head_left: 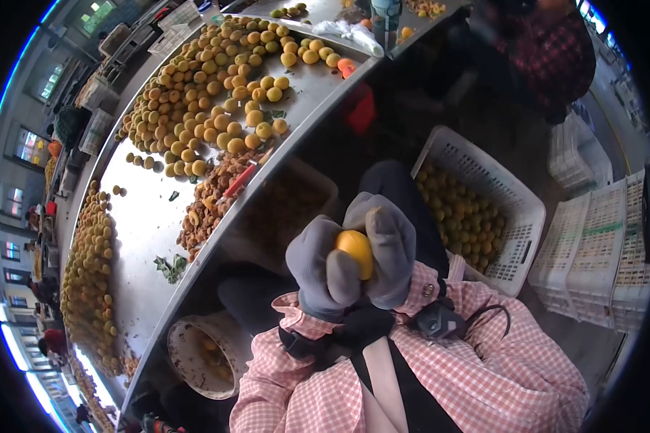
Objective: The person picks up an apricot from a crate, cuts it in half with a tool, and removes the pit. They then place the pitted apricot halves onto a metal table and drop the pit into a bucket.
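Note:
Above my lap, a yellow-orange apricot [354, 252] is clasped between my two grey-gloved hands. My left hand [316, 261] curls around its left and lower side, with the thumb pressed against the front. On the other side, my right hand [388, 244] has its fingers closed against the fruit. The palms and the far side of the apricot are hidden. On the metal table [141, 216] to the left, many apricots [188, 94] lie in a heap. Nearer the edge are brown pits or scraps [208, 206] and a red-handled tool [240, 180].
A white crate [513, 249] of apricots stands to the right, beside stacked crates [592, 252]. A white bucket [184, 335] holding fruit pieces sits at lower left. Another tub [318, 180] is under the table edge. A person in a checked shirt [556, 54] is at upper right.

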A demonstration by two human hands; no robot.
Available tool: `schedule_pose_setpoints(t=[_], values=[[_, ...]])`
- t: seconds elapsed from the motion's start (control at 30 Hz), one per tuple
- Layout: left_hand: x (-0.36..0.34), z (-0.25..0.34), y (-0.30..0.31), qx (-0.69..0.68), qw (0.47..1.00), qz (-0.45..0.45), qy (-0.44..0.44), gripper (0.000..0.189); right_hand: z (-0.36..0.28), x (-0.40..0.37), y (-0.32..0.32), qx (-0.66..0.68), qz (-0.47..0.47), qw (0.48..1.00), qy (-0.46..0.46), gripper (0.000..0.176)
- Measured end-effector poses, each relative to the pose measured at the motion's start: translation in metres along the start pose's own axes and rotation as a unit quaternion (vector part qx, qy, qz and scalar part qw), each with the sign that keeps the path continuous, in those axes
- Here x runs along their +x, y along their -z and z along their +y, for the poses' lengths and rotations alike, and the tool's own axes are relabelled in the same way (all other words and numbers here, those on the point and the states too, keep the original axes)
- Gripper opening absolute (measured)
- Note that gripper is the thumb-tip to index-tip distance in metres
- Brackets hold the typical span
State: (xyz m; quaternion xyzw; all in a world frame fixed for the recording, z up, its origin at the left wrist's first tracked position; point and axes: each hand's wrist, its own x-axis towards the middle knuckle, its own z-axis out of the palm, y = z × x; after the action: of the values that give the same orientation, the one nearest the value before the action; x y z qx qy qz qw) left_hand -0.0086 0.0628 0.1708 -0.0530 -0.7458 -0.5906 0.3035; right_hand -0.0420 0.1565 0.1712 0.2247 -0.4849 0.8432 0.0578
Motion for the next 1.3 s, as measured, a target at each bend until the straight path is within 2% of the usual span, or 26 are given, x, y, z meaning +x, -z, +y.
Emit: schedule_pose_setpoints(t=[0.07, 0.1, 0.13, 0.17, 0.2, 0.23, 0.27, 0.3, 0.33, 0.37, 0.4, 0.47, 0.53, 0.67, 0.77, 0.8, 0.83, 0.87, 0.93, 0.97, 1.03, 1.13, 1.17, 1.23, 1.3], values=[[0.0, 0.0, -0.006, -0.043, 0.999, 0.014, 0.013, 0.041, 0.007, 0.01, 0.004, -0.135, -0.043, 0.987, 0.073, 0.023], [0.003, -0.003, -0.008, -0.018, 0.998, 0.029, 0.06, 0.046, 0.016, 0.013, 0.003, -0.093, -0.019, 0.995, 0.025, 0.022], [0.004, -0.007, -0.008, 0.007, 0.993, 0.04, 0.109, 0.051, 0.024, 0.012, 0.004, -0.091, -0.018, 0.995, 0.03, 0.022], [0.006, -0.015, -0.002, 0.036, 0.992, 0.006, 0.12, 0.039, 0.034, 0.014, 0.004, -0.04, 0.018, 0.995, -0.086, 0.024], [0.004, -0.022, 0.005, 0.038, 0.993, 0.008, 0.114, 0.039, 0.043, 0.015, 0.004, 0.013, 0.053, 0.978, -0.204, 0.027], [0.003, -0.03, 0.012, 0.078, 0.988, -0.026, 0.128, 0.035, 0.05, 0.019, 0.008, 0.052, 0.064, 0.96, -0.267, 0.03], [0.003, -0.035, 0.02, 0.119, 0.981, -0.061, 0.142, 0.032, 0.055, 0.018, 0.014, 0.054, 0.062, 0.962, -0.26, 0.03], [0.005, -0.036, 0.031, 0.076, 0.986, -0.06, 0.138, 0.032, 0.059, 0.014, 0.021, 0.065, 0.048, 0.944, -0.32, 0.033], [0.008, -0.043, 0.044, 0.083, 0.985, -0.05, 0.146, 0.031, 0.065, 0.009, 0.027, 0.076, 0.034, 0.921, -0.379, 0.035], [0.015, -0.049, 0.059, 0.132, 0.983, -0.028, 0.124, 0.031, 0.073, 0.005, 0.034, 0.159, 0.051, 0.876, -0.452, 0.042], [0.024, -0.052, 0.074, 0.179, 0.979, -0.005, 0.102, 0.032, 0.077, 0.003, 0.04, 0.163, 0.045, 0.877, -0.45, 0.042], [0.039, -0.078, 0.111, 0.347, 0.934, -0.005, 0.083, 0.034, 0.082, -0.002, 0.051, 0.339, 0.025, 0.762, -0.551, 0.047], [0.053, -0.096, 0.138, 0.45, 0.892, -0.024, 0.031, 0.037, 0.081, 0.002, 0.049, 0.363, 0.017, 0.745, -0.559, 0.051], [0.074, -0.127, 0.163, 0.518, 0.847, -0.086, 0.088, 0.049, 0.06, 0.007, 0.048, 0.43, 0.011, 0.75, -0.503, 0.052], [0.083, -0.157, 0.167, 0.535, 0.833, -0.12, 0.07, 0.056, 0.054, 0.013, 0.053, 0.432, -0.014, 0.755, -0.492, 0.049], [0.087, -0.165, 0.165, 0.552, 0.821, -0.132, 0.054, 0.058, 0.059, 0.013, 0.057, 0.456, -0.034, 0.733, -0.504, 0.048], [0.09, -0.173, 0.164, 0.554, 0.816, -0.147, 0.078, 0.058, 0.061, 0.013, 0.061, 0.479, -0.053, 0.709, -0.515, 0.048], [0.094, -0.181, 0.162, 0.55, 0.818, -0.152, 0.077, 0.058, 0.062, 0.013, 0.062, 0.477, -0.047, 0.712, -0.513, 0.048], [0.1, -0.191, 0.161, 0.548, 0.79, -0.203, 0.186, 0.057, 0.062, 0.013, 0.059, 0.432, -0.001, 0.747, -0.505, 0.047], [0.102, -0.194, 0.161, 0.537, 0.802, -0.196, 0.175, 0.055, 0.061, 0.012, 0.057, 0.431, 0.003, 0.747, -0.506, 0.047], [0.107, -0.196, 0.162, 0.533, 0.802, -0.207, 0.175, 0.054, 0.061, 0.011, 0.053, 0.35, 0.003, 0.828, -0.438, 0.05], [0.115, -0.197, 0.16, 0.541, 0.792, -0.217, 0.18, 0.051, 0.063, 0.012, 0.06, 0.281, -0.043, 0.851, -0.441, 0.054], [0.117, -0.198, 0.159, 0.553, 0.782, -0.22, 0.185, 0.05, 0.064, 0.014, 0.059, 0.279, -0.041, 0.852, -0.441, 0.054], [0.118, -0.209, 0.161, 0.552, 0.781, -0.223, 0.189, 0.046, 0.064, 0.019, 0.058, 0.415, -0.067, 0.79, -0.446, 0.052], [0.119, -0.215, 0.163, 0.552, 0.779, -0.227, 0.192, 0.042, 0.061, 0.023, 0.056, 0.429, -0.05, 0.779, -0.454, 0.052]])
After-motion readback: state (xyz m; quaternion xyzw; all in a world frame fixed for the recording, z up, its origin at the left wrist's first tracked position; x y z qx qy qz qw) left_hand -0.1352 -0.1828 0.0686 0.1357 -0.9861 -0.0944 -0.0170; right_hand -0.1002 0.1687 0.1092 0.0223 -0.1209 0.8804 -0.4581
